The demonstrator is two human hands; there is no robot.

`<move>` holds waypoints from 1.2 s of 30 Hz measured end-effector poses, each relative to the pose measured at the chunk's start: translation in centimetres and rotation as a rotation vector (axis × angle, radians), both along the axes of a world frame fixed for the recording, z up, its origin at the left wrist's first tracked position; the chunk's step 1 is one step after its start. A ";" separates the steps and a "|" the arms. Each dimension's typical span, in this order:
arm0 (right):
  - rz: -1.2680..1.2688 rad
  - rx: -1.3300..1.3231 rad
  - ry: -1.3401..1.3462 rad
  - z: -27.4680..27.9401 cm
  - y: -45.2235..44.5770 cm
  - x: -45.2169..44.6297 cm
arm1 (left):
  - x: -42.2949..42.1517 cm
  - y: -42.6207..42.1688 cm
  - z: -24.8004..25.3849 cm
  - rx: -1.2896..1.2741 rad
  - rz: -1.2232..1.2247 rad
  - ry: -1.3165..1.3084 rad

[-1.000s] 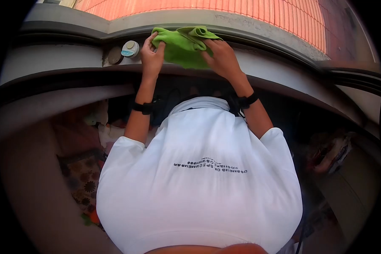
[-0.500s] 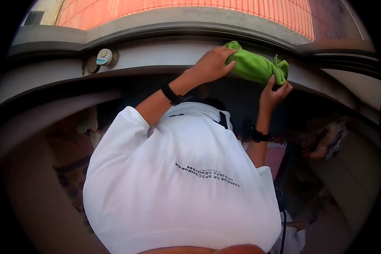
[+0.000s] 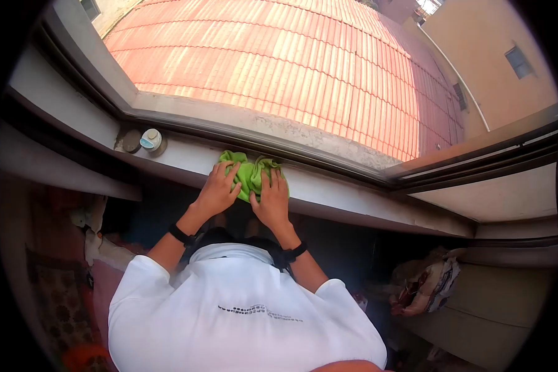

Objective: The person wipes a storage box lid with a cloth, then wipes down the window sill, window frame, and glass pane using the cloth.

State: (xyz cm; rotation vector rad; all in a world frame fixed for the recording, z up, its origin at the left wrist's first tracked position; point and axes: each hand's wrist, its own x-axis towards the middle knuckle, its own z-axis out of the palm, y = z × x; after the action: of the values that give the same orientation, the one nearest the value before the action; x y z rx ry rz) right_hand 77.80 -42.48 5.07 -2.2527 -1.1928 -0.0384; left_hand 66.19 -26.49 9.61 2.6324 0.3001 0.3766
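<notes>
A bright green cloth (image 3: 248,177) lies bunched on the white windowsill (image 3: 195,162), its lower part hanging over the front edge. My left hand (image 3: 218,191) grips the cloth's left side, fingers bent over it. On the right side, my right hand (image 3: 271,199) has its fingers on the fabric and its thumb at the lower edge. Both hands are close together, and the cloth shows between them. The fingertips are partly sunk in the folds.
A small white container (image 3: 150,140) with a blue label stands at the sill's left end, beside a dark round object (image 3: 130,141). Dark window tracks (image 3: 254,142) run behind the sill. Outside is a red tiled roof (image 3: 279,68). A patterned fabric bundle (image 3: 429,282) lies below right.
The cloth, stretched between both hands half a second ago, is now bunched on the sill. My hands have come closer together. The view has shifted and shows more of the roof.
</notes>
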 end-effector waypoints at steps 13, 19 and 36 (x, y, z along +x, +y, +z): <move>-0.163 -0.012 -0.134 1.4 2.2 -1.7 | -0.6 1.4 20.3 -0.188 -0.493 -0.210; -0.277 0.030 -0.149 1.2 -1.7 0.3 | -14.3 9.1 29.6 -0.122 -0.439 -1.452; -0.137 0.029 -0.134 2.0 11.0 -6.3 | -19.1 13.8 35.8 0.023 -0.825 -1.488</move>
State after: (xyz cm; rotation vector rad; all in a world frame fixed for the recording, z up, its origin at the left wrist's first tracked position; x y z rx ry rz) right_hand 71.47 -31.50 7.11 -2.3334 -1.0955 -0.2615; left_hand 47.08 -12.64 45.41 1.5768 -1.1617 1.7207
